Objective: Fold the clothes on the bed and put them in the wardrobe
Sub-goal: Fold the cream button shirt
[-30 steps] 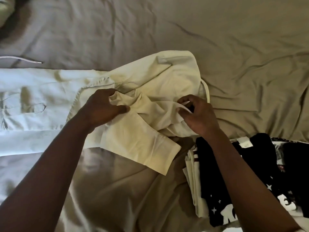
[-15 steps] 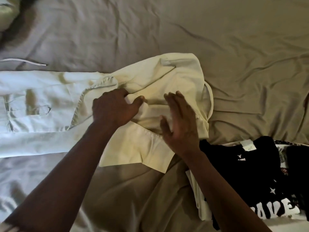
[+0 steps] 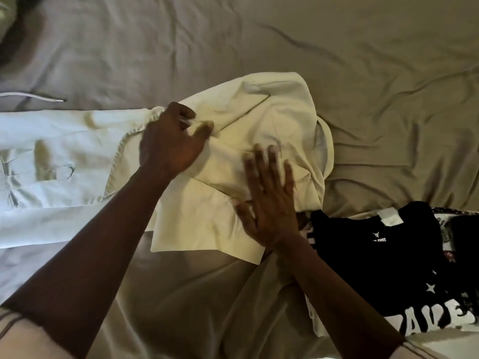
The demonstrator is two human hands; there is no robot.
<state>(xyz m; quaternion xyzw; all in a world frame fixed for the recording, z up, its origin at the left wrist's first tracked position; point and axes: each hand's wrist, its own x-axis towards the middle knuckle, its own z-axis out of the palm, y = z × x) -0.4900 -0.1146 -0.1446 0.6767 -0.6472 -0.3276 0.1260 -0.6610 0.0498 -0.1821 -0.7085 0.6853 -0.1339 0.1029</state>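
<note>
A cream shirt [image 3: 274, 120] lies bunched in the middle of the bed, one sleeve [image 3: 197, 224] spread toward me. My left hand [image 3: 172, 143] is on the shirt's upper left part, fingers curled and pinching a fold of its fabric. My right hand [image 3: 269, 195] lies flat with straight fingers, pressing the shirt's middle down. A white garment [image 3: 51, 156] stretches out to the left, partly under the shirt.
A pile of folded clothes topped by a black printed T-shirt [image 3: 388, 257] sits at the lower right, close to my right forearm. A white drawstring [image 3: 33, 95] lies at the far left. Wrinkled beige bedsheet [image 3: 375, 73] fills the far side.
My right hand let go of the shirt's edge and flattened onto the fabric. My left hand moved up and away along the shirt and pinched a fold near its upper left.
</note>
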